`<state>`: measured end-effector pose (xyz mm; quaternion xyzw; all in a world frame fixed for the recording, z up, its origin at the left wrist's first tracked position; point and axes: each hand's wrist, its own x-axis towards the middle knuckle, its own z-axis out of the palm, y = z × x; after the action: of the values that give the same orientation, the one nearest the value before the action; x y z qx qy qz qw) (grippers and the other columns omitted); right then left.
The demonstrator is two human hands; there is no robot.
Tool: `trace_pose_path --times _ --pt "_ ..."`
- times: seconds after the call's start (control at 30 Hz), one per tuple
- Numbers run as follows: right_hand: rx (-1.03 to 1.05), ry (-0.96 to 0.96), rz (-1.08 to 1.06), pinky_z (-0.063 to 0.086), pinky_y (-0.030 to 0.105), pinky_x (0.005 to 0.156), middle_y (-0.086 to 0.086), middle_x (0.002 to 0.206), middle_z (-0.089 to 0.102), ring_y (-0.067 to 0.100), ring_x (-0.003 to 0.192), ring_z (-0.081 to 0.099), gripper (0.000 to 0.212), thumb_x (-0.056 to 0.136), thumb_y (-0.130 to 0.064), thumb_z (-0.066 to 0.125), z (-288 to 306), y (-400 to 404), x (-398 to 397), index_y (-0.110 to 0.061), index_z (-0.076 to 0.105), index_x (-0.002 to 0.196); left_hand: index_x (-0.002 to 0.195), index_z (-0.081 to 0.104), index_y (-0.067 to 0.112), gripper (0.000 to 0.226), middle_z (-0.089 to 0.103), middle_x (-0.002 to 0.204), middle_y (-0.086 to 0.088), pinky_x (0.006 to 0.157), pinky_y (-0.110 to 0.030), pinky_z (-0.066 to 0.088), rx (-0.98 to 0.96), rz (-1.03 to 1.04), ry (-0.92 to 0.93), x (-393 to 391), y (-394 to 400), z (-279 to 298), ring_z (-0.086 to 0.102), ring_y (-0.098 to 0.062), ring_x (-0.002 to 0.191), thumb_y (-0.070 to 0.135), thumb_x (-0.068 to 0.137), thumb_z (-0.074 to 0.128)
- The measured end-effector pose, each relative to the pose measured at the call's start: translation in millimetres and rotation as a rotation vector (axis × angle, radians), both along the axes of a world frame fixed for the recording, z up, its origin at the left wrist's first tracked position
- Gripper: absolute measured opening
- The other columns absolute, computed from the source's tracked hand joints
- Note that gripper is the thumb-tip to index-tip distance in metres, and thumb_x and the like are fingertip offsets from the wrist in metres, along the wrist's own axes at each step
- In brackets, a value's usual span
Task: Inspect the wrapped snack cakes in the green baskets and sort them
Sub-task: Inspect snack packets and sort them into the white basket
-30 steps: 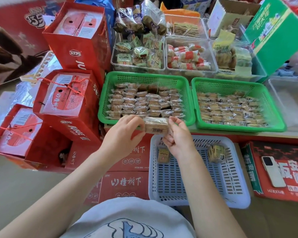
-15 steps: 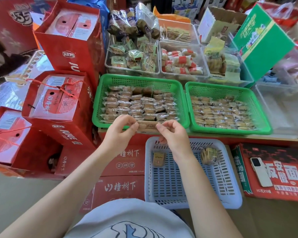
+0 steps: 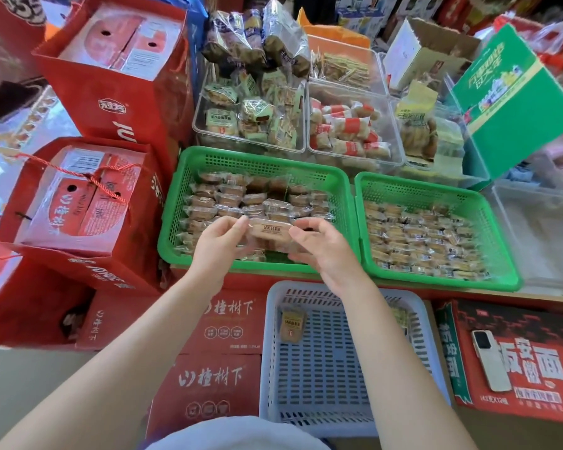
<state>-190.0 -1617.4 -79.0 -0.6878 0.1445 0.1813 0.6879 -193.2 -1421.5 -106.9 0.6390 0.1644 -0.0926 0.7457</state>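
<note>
White basket (image 3: pixel 322 384) nearest, with one wrapped cake (image 3: pixel 292 324) lying inside. Beyond, snack cake (image 3: pixel 268 233) pinched at both ends: left hand (image 3: pixel 220 246) and right hand (image 3: pixel 325 250), fingers curled onto wrapper, held over left green basket (image 3: pixel 176 203). Right green basket (image 3: pixel 501 241) beside, likewise filled. Clear tubs (image 3: pixel 303 138) behind.
</note>
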Motion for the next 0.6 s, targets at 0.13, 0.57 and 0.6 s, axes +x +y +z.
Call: trace_pose_path --times 0.13,0.57,0.6 --pt "-0.205 0.04 -0.071 0.058 0.053 0.087 0.01 0.101 0.074 0.028 0.095 0.072 0.03 0.082 -0.034 0.078 -22.6 -3.9 40.5 -0.016 0.067 0.102 0.105 0.058 0.016 0.037 0.067 0.108 -0.003 0.082 -0.037 0.056 0.452 -0.115 -0.002 33.0 -3.1 -32.2 0.067 -0.022 0.096 0.052 0.096 0.058" --pt "-0.865 -0.25 0.036 0.041 0.027 0.076 0.003 0.104 0.061 0.021 0.092 0.057 0.018 0.09 -0.033 0.066 -80.6 4.9 178.2 -0.02 0.068 0.103 0.161 0.008 0.017 0.068 0.006 0.17 -0.001 0.126 -0.041 -0.001 1.241 -0.661 -0.152 120.8 -11.9 -105.5 -0.002 -0.019 0.156 0.04 0.106 0.04" --pt "-0.925 -0.267 0.091 0.039 0.026 0.078 0.004 0.105 0.056 0.022 0.095 0.055 0.021 0.092 -0.031 0.065 -87.8 7.6 182.3 -0.018 0.069 0.107 0.161 0.008 0.017 0.067 0.007 0.17 -0.001 0.126 -0.04 -0.001 1.252 -0.674 -0.169 129.7 -13.6 -106.2 0.0 -0.019 0.156 0.04 0.107 0.038"
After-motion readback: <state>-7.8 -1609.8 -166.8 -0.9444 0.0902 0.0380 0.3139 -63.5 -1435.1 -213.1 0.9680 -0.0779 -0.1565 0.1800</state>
